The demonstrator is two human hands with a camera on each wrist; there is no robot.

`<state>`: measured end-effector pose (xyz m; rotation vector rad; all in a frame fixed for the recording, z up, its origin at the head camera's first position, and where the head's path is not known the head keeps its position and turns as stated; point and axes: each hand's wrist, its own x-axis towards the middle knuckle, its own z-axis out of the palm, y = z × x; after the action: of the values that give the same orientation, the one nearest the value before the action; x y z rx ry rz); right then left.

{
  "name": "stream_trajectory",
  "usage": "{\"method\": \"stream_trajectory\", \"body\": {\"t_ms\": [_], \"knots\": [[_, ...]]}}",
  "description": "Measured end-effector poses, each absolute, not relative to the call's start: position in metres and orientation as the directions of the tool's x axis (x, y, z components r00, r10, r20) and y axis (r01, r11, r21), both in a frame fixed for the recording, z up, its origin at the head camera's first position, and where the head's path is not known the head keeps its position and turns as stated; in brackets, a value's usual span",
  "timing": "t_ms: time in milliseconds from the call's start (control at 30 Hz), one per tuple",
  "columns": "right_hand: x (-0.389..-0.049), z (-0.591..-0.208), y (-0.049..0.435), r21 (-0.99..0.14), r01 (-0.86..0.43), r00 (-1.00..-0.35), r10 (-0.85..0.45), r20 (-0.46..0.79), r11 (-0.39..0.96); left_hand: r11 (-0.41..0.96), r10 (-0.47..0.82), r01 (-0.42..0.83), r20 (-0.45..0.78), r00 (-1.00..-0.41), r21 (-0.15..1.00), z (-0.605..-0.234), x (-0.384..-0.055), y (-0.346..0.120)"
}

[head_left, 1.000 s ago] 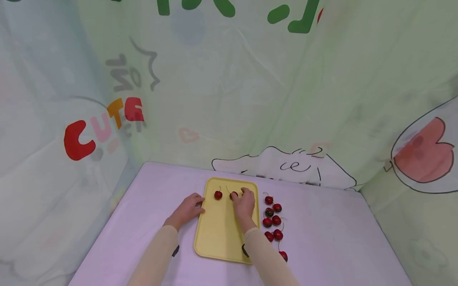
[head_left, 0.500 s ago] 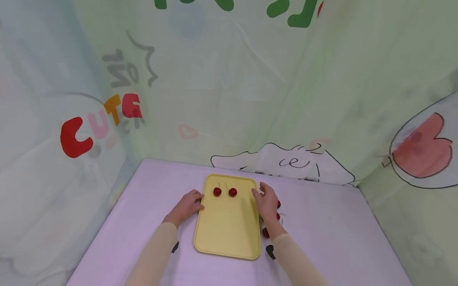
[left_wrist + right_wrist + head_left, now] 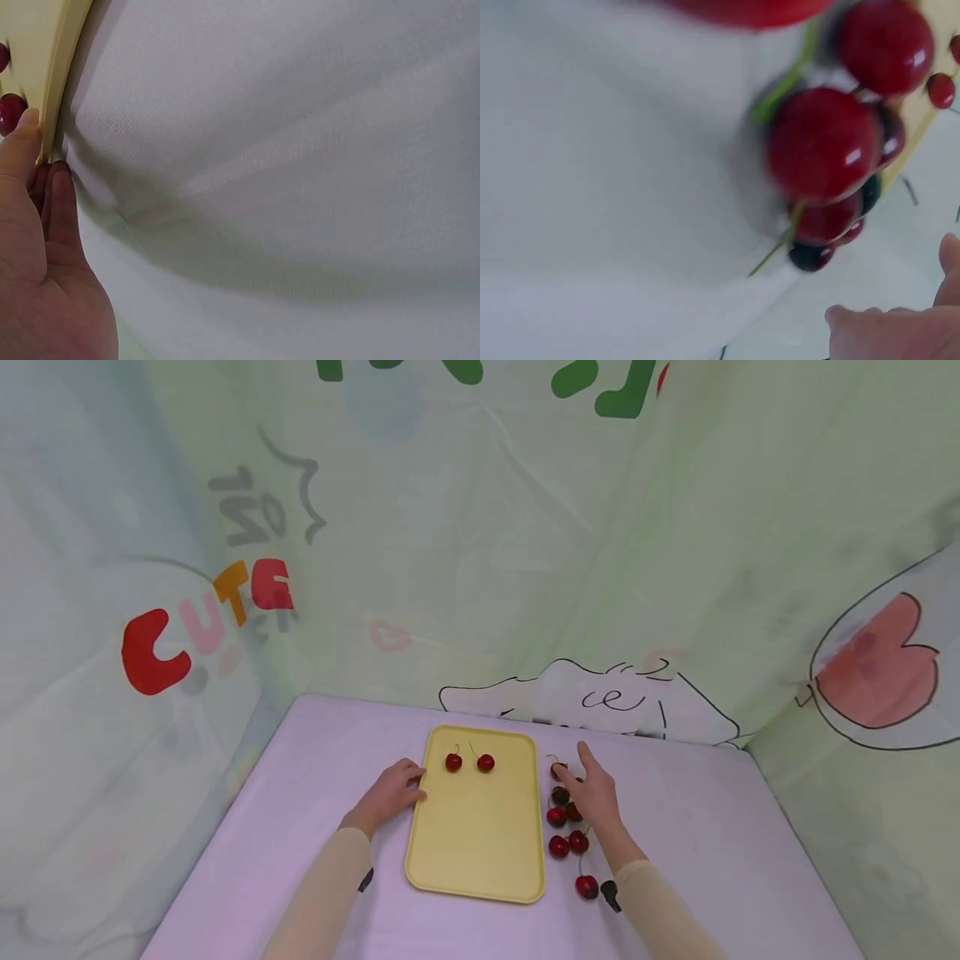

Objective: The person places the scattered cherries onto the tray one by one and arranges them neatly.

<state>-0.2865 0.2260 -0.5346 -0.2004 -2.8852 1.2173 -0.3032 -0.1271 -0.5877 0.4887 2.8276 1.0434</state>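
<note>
A yellow rectangular tray (image 3: 476, 835) lies on the table with two stemmed red cherries, a left one (image 3: 453, 762) and a right one (image 3: 486, 763), near its far end. My left hand (image 3: 387, 792) pinches the tray's left rim; in the left wrist view the thumb (image 3: 22, 146) lies over the rim and the fingers stay outside it. My right hand (image 3: 600, 802) hovers at the far end of a loose row of dark red cherries (image 3: 557, 817) right of the tray. Its thumb and fingers are spread and hold nothing, fingertips close by the farthest cherry (image 3: 557, 771), partly hidden.
A pale purple cloth covers the table (image 3: 697, 835). The row of cherries runs along the tray's right side, its nearest cherry (image 3: 587, 887) lying close to my right sleeve. Printed curtains (image 3: 480, 568) hang behind the table and on both sides.
My right hand has let go of the second cherry on the tray, then moved right, off the tray and over the row of cherries. My left hand has stayed at the tray's rim.
</note>
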Motion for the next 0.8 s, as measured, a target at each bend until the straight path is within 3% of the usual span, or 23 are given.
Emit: {"method": "stream_trajectory", "body": {"t_ms": [433,800], "knots": [[-0.291,-0.575,0.272,-0.658,0.139,-0.989,0.067,-0.134,0.74,0.717,0.32,0.26,0.025,-0.947,0.647,-0.588,-0.303,-0.127],[-0.297,-0.595,0.28,-0.668,0.099,-0.99,0.008,-0.138,0.738,0.716,0.315,0.26,0.033,-0.949,0.647,-0.586,-0.301,-0.126]]}}
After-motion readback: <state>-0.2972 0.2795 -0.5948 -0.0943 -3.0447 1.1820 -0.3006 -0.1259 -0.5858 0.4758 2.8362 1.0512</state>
